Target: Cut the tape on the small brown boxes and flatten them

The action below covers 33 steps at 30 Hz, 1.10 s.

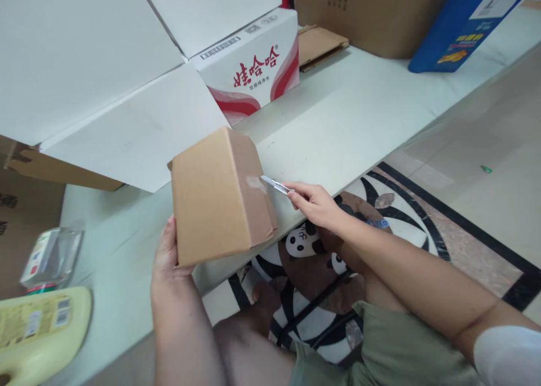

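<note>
A brown cardboard box (pixel 209 200) is tilted over the front edge of the pale table. My left hand (pixel 169 251) grips its lower left corner, fingers partly hidden behind and under it. My right hand (pixel 310 203) is closed on a utility knife (pixel 276 186) with its blade out. The blade tip is at the right side of the box, beside a strip of clear tape (pixel 256 183) across the closed flaps. Whether the tip touches the tape I cannot tell.
White boxes (pixel 245 70) stand behind on the table (pixel 338 121), beside folded cardboard (pixel 323 45). A blue container (pixel 465 25) is at the far right. A clear bottle (pixel 54 256) and a yellow bottle (pixel 51 329) lie at left. My legs are below the table edge.
</note>
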Motion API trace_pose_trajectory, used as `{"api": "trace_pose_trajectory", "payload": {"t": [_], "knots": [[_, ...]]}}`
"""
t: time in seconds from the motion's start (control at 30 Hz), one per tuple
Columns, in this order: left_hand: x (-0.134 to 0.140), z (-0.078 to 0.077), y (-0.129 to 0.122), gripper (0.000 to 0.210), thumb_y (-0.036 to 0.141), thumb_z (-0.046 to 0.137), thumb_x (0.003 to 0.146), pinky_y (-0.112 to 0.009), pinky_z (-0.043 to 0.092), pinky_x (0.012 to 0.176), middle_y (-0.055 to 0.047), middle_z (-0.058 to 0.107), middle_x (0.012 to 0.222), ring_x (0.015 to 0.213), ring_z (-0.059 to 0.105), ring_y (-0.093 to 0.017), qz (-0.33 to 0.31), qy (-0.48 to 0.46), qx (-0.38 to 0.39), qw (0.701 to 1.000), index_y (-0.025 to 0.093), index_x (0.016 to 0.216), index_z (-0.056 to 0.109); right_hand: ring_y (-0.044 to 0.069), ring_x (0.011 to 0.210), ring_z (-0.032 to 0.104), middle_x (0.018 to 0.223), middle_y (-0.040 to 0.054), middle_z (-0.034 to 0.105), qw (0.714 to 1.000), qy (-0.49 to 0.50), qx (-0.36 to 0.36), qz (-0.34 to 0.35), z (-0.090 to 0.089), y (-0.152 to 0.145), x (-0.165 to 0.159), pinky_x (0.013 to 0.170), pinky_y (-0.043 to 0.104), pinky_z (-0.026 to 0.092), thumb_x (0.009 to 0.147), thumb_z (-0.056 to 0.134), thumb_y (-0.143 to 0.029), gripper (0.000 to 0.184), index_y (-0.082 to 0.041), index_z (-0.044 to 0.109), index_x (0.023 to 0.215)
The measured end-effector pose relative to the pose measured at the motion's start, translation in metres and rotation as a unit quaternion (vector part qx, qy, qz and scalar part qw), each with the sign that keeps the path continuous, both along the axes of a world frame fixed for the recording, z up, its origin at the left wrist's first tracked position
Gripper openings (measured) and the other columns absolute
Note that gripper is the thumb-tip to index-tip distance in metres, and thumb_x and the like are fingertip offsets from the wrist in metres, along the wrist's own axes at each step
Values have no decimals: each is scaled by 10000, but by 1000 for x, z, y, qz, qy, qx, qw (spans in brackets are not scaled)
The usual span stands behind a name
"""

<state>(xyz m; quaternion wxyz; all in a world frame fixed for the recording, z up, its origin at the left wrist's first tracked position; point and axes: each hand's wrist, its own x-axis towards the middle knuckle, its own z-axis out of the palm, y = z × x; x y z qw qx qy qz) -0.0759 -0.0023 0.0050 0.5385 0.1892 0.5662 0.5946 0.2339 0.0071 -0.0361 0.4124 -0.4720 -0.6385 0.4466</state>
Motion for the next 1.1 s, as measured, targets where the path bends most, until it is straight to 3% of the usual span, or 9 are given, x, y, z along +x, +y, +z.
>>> {"api": "trace_pose_trajectory", "payload": {"t": [0.07,0.13,0.37,0.53,0.63,0.77,0.83,0.97,1.1], "knots": [[5,5,0,700,445,1010,190,-214,553,419,31,746,657,487,668,-137,18,21,-20,999,168,765,723,114,557,449,632,-15,575,1000,-9,2,-3,-1,0,0,559,242,338,950,480,-406,464,-178,739,1260],[9,7,0,728,444,1004,139,-208,545,408,31,743,644,471,657,-130,23,34,-28,999,163,750,726,114,557,433,646,-14,587,1000,-26,0,-7,-2,0,0,566,246,339,944,486,-397,453,-198,747,1257],[12,6,1,725,424,1009,132,-201,550,426,13,753,668,505,669,-129,28,49,-18,998,149,738,722,122,580,415,683,3,616,997,-56,-61,-2,-1,2,0,603,265,345,945,486,-367,470,-161,733,1288],[12,2,1,706,397,1012,157,-199,559,448,19,753,678,520,674,-127,35,44,-24,998,150,751,721,125,594,417,633,-26,515,992,-48,-113,-5,0,2,-4,598,258,327,955,473,-328,430,-196,747,1259],[14,0,2,642,386,1013,266,-204,564,466,13,755,698,543,681,-130,39,37,-21,998,145,781,716,120,578,410,616,-33,480,992,-36,-123,-6,-1,0,-7,574,251,309,964,466,-335,409,-191,769,1198],[17,1,3,315,336,889,653,-199,563,497,16,752,717,551,682,-118,69,34,-34,996,153,820,696,116,564,399,606,-34,488,992,-42,-119,-5,-3,-1,-9,562,248,303,959,479,-337,410,-176,763,1208],[17,2,3,202,303,807,766,-201,560,506,11,750,725,550,682,-117,69,26,-44,996,153,834,689,121,575,417,624,-23,541,993,-45,-106,-8,-4,-2,-8,569,250,312,952,491,-339,414,-185,758,1228],[17,3,3,206,298,801,777,-213,558,514,-3,750,752,549,680,-126,50,19,-39,998,146,848,681,138,639,500,798,28,717,996,-32,-73,-39,-5,-2,-7,621,264,373,939,502,-343,416,-205,764,1232],[19,4,4,192,273,797,771,-209,548,508,-13,750,744,548,676,-128,44,23,-55,997,137,847,686,155,699,572,953,44,780,996,-23,-64,-57,-5,-1,-8,674,283,419,938,502,-338,412,-220,765,1233]]}}
